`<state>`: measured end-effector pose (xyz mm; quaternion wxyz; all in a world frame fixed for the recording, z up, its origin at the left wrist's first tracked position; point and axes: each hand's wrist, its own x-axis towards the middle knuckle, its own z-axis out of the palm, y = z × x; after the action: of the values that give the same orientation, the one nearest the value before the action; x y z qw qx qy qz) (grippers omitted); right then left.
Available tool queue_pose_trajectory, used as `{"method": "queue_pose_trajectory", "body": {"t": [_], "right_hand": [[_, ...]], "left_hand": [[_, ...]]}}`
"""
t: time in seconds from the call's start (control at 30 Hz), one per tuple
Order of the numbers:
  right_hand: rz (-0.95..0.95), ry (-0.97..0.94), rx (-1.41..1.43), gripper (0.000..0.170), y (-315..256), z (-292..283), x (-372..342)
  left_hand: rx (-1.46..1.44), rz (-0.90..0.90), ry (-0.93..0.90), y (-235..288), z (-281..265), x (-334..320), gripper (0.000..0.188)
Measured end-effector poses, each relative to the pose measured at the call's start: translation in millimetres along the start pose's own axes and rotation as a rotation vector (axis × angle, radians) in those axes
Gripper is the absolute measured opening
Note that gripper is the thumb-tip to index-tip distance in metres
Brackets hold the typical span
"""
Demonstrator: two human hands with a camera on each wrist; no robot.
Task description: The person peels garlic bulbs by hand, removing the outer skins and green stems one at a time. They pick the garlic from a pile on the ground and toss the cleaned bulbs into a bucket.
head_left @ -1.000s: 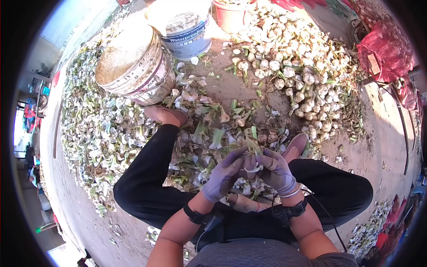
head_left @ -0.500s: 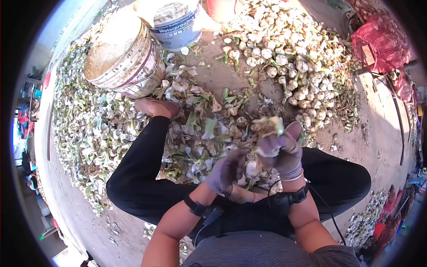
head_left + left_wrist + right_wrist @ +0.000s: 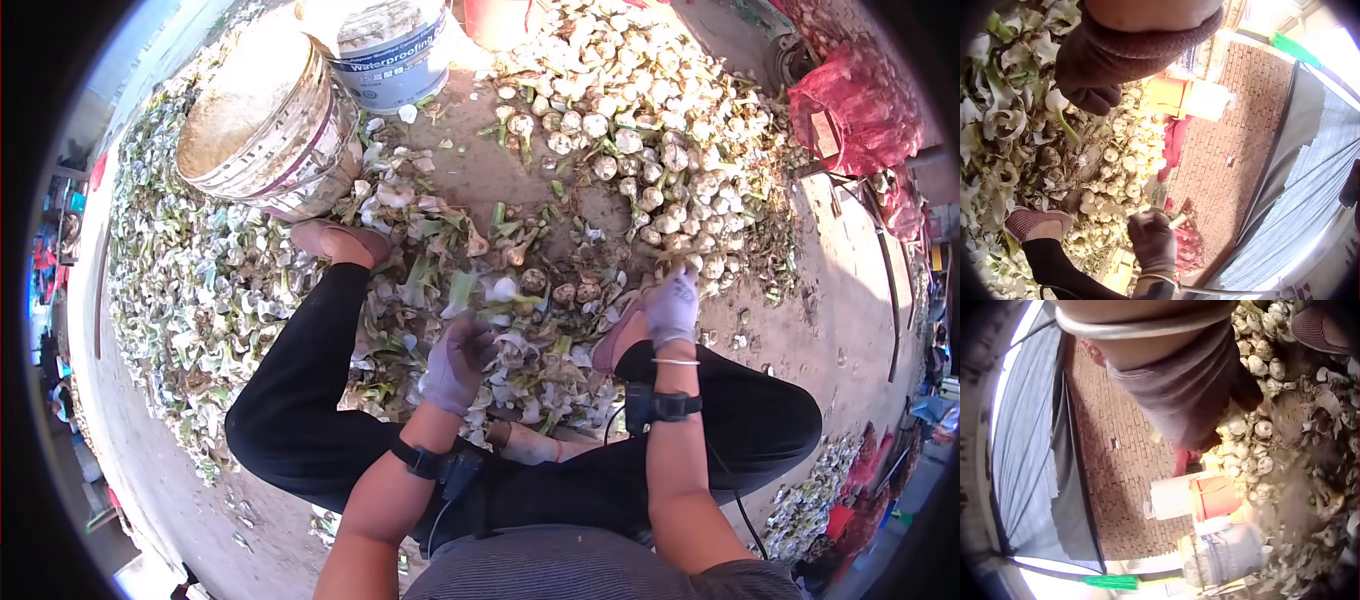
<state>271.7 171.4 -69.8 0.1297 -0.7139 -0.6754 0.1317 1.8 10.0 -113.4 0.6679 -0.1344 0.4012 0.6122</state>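
Note:
My gloved left hand (image 3: 462, 360) is over the litter of garlic leaves, its fingers loosely bent with nothing seen between them. Just ahead of it, a blurred white piece (image 3: 503, 290) shows in the head view. The left wrist view has a white bulb-like piece (image 3: 1057, 100) with a green tail beside that hand. My gloved right hand (image 3: 672, 308) reaches forward to the near edge of the garlic bulb pile (image 3: 690, 190). From its curled fingers a pale garlic stalk (image 3: 1177, 220) sticks out in the left wrist view; whatever else they hold is hidden.
At the far left stand a dirty open bucket (image 3: 270, 130) and a white-and-blue bucket (image 3: 395, 60), with a red bucket (image 3: 495, 22) behind. Discarded leaves (image 3: 190, 290) cover the left ground. Red mesh bags (image 3: 860, 105) are at the right. My shoes (image 3: 625, 335) flank the litter.
My hands have parted. The right hand has carried the garlic stalk forward and right to the pile; the left has drawn leftward. The blurred white piece now shows ahead of the left hand.

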Motion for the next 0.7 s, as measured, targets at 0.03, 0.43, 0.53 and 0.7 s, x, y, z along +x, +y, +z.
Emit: {"method": "queue_pose_trajectory", "body": {"t": [0.03,0.43,0.53,0.7], "right_hand": [[-0.023,0.081,-0.239,0.044,-3.4,23.8,-8.4],[0.377,-0.356,0.242,0.052,-82.1,213.8,29.8],[0.189,-0.614,0.297,0.045,-76.1,210.9,46.6],[-0.022,-0.957,0.781,0.034,-130.1,117.8,9.2]], "left_hand": [[0.074,0.065,0.161,1.0,8.5,0.3,0.029],[0.267,0.063,0.186,6.4,-2.1,33.6,0.034],[0.37,0.063,0.072,5.4,-8.9,40.7,0.041],[1.233,0.628,-0.027,13.7,-0.8,48.0,0.057]]}}
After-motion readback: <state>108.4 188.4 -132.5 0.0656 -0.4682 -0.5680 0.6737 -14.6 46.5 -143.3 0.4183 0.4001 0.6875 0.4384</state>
